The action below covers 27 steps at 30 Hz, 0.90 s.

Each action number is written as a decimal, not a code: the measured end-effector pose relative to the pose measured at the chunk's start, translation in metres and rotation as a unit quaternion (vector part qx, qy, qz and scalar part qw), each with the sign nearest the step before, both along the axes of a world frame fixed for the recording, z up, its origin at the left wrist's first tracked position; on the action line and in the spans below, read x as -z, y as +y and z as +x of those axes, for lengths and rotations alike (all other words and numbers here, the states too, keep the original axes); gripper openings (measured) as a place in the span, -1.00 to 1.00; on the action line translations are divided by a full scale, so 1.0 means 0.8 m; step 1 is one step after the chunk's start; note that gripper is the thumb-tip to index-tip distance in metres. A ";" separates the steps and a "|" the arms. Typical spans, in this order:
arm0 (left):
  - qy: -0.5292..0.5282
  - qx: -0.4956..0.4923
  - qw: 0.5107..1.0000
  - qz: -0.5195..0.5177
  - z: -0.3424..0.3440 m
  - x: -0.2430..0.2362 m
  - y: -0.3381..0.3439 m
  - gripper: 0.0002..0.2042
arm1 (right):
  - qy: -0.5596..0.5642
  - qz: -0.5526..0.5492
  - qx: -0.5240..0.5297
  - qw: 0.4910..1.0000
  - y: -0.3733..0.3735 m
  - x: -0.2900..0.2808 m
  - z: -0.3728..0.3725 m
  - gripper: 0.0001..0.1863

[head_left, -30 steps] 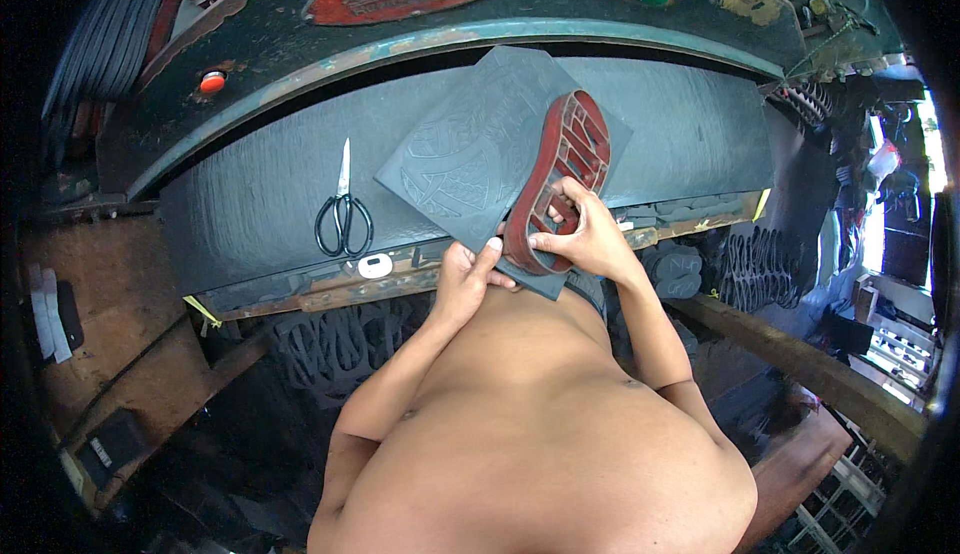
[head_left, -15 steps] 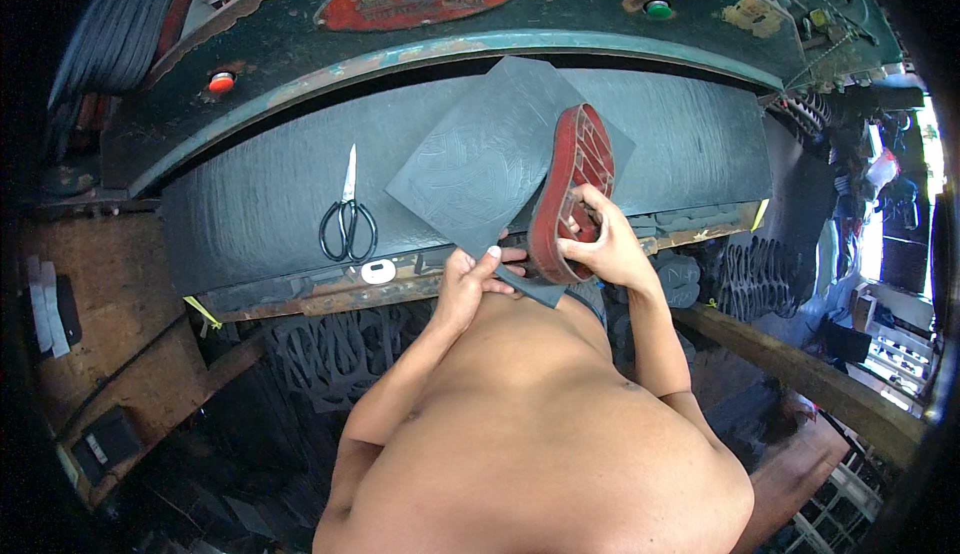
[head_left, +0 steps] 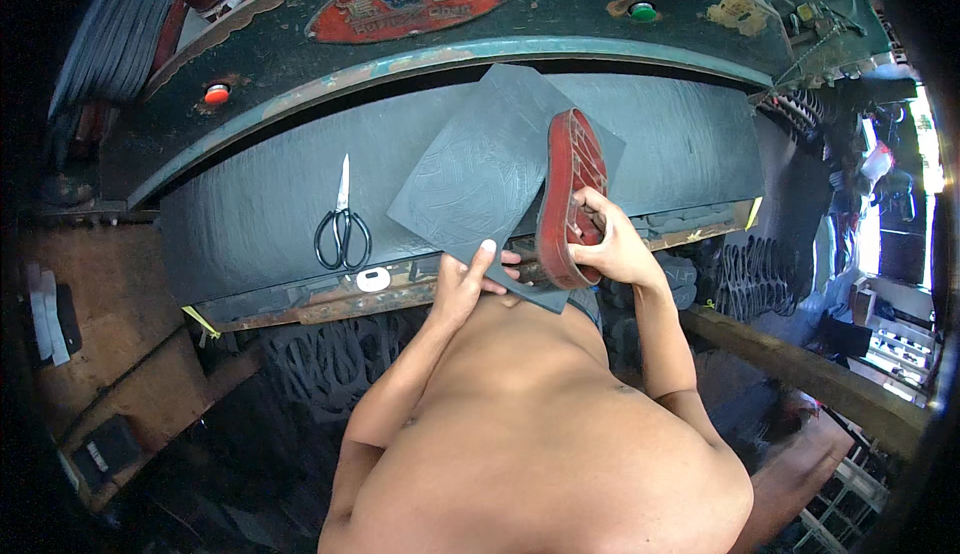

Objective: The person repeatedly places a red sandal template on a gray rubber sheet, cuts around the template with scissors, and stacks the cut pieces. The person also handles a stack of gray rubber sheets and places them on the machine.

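Observation:
My right hand [head_left: 622, 246] grips a red, shoe-sole-shaped cutting die [head_left: 556, 194] by its near half, thumb and fingers on its wall and inner braces. The die stands tilted over the right side of a grey rubber sheet [head_left: 460, 174]. My left hand [head_left: 468, 282] pinches a curved offcut of grey rubber [head_left: 528, 294] at the bench's near edge, thumb on top and fingers beneath. Where the offcut meets the larger sheet I cannot tell. Black-handled scissors [head_left: 342, 229] lie on the grey work surface [head_left: 260, 194], left of the sheet, touched by neither hand.
Behind the work surface runs a dark green machine beam [head_left: 560, 19] with a red button [head_left: 217, 95] and a green button [head_left: 642, 13]. A small white oval object [head_left: 373, 280] sits on the near ledge. Cut rubber scraps [head_left: 325, 354] hang below. A wooden board [head_left: 120, 304] is at left.
The die has shifted slightly toward me. My left thumb now lies over the offcut, whose free end has moved a little right and nearer my body. The scissors stay where they lay.

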<state>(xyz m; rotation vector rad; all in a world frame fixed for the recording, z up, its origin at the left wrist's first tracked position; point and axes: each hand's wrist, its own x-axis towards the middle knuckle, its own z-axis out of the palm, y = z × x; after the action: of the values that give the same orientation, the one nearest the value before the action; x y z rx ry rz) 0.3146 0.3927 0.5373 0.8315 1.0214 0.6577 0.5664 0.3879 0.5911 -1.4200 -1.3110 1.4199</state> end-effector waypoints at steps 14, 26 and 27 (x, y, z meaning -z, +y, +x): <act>-0.031 -0.017 0.997 0.065 0.017 -0.027 -0.002 -0.51 | -0.186 -0.044 -0.004 0.982 -0.003 -0.005 -0.041 -0.45; -0.023 -0.119 0.991 -0.054 -0.044 0.057 -0.009 -0.42 | 0.205 0.065 0.044 0.976 -0.015 -0.031 0.158 -0.41; -0.027 -0.115 0.991 -0.066 -0.042 0.060 -0.008 -0.41 | 0.110 0.083 0.070 0.988 -0.015 -0.034 0.170 -0.45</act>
<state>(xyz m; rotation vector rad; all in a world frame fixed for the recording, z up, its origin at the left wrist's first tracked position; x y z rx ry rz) 0.2812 0.3860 0.4895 0.5825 1.1098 0.7953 0.7027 0.3756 0.6181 -1.1847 -1.1387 1.3022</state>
